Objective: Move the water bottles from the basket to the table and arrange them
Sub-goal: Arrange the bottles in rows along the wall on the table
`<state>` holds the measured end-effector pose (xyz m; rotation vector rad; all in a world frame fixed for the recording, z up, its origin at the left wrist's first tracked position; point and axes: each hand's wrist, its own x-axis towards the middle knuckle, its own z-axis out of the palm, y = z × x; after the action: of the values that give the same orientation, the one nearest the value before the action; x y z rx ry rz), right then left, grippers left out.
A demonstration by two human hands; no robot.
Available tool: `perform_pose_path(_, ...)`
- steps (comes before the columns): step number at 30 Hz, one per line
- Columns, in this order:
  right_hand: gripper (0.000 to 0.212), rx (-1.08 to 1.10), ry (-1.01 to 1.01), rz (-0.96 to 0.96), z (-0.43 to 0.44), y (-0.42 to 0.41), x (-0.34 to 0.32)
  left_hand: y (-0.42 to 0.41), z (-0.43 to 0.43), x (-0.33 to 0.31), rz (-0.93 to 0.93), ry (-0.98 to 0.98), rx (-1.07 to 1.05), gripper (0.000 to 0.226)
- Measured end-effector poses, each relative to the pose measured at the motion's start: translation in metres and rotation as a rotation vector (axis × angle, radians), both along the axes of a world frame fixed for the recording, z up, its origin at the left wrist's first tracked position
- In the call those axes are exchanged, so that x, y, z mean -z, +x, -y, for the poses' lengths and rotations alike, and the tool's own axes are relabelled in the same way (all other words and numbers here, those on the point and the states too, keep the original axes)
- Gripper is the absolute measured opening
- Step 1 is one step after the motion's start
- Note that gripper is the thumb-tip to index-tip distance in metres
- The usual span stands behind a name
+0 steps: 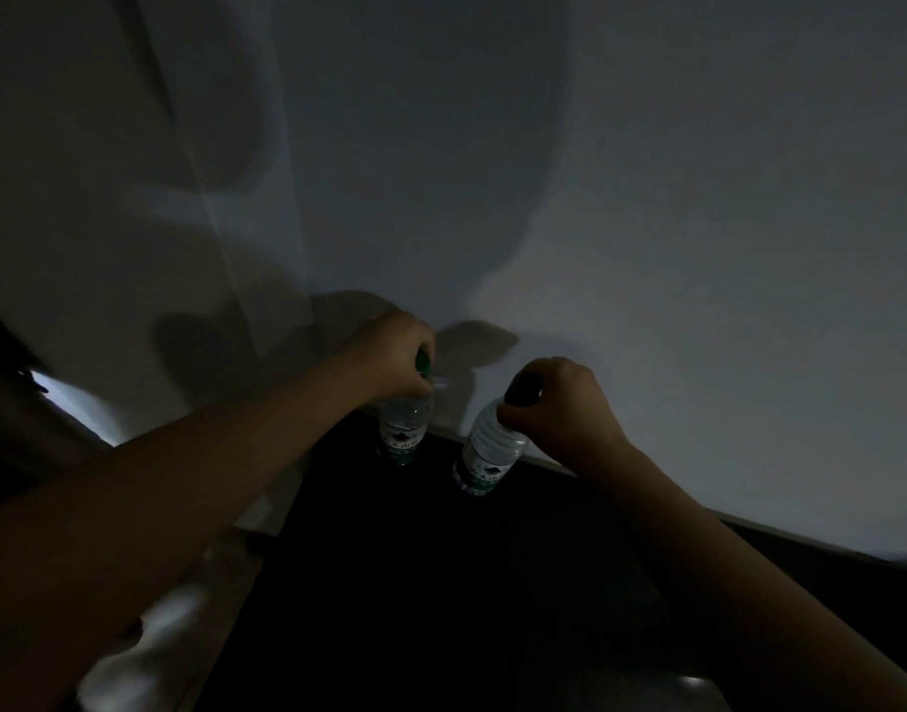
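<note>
The left hand grips the upright bottle by its neck and the right hand the tilted bottle — both at the far edge of the table, near the wall — so best to level the tilted one and set them side by side.

We see the left bottle and right bottle side by side at the far edge of the worktop, the wall behind, our left hand and right hand atop them.
</note>
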<state>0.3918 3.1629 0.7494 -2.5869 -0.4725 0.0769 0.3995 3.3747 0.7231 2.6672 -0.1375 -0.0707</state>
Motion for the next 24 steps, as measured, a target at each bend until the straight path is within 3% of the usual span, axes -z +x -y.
perform_pose_path(24,0.018,0.038,-0.071,-0.034,-0.039,0.017,0.026,-0.006,-0.004,0.004,-0.018,-0.03,0.036,0.019)
